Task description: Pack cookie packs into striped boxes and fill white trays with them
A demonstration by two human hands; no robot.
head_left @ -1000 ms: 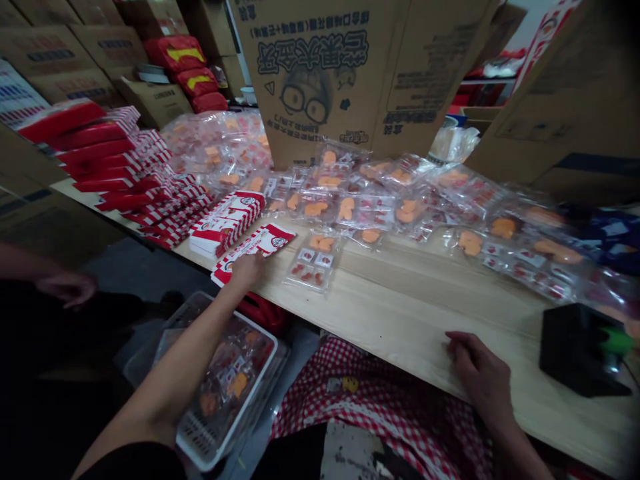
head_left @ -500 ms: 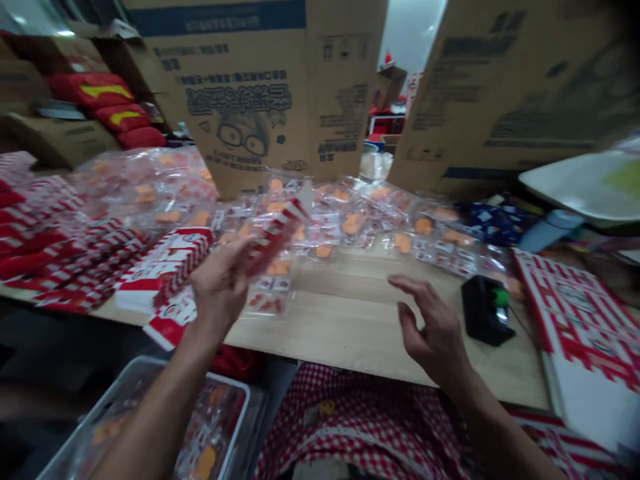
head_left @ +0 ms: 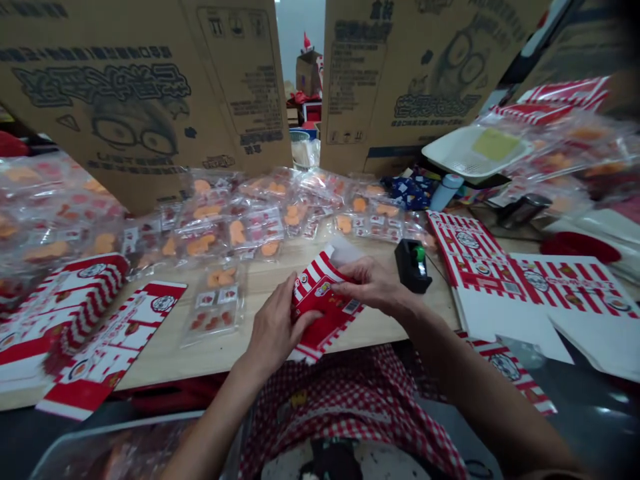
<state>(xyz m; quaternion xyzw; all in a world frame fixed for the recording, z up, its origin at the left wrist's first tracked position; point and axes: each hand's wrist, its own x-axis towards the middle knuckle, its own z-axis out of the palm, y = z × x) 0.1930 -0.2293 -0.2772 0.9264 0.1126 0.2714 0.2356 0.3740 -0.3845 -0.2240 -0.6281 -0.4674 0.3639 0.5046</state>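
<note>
Both my hands hold one flat red-and-white striped carton (head_left: 320, 303) over the front edge of the wooden table (head_left: 280, 287). My left hand (head_left: 275, 327) grips its lower left side with the thumb on top. My right hand (head_left: 373, 285) pinches its upper right edge, fingers closed on the card. A clear packet of orange and red snacks (head_left: 214, 303) lies on the table just left of the carton. Further left lie stacks of the same flat striped cartons (head_left: 107, 340).
Several clear snack packets (head_left: 260, 213) cover the back of the table before tall cardboard boxes (head_left: 130, 93). A black tape dispenser (head_left: 413, 265) sits right of my hands. Large flat striped boxes (head_left: 525, 287) lie at right. A white tray (head_left: 470, 150) stands behind.
My left hand has lifted a striped carton off the stack and brought it to the middle. My right hand rose from the table and took hold of it. My view swung right.
</note>
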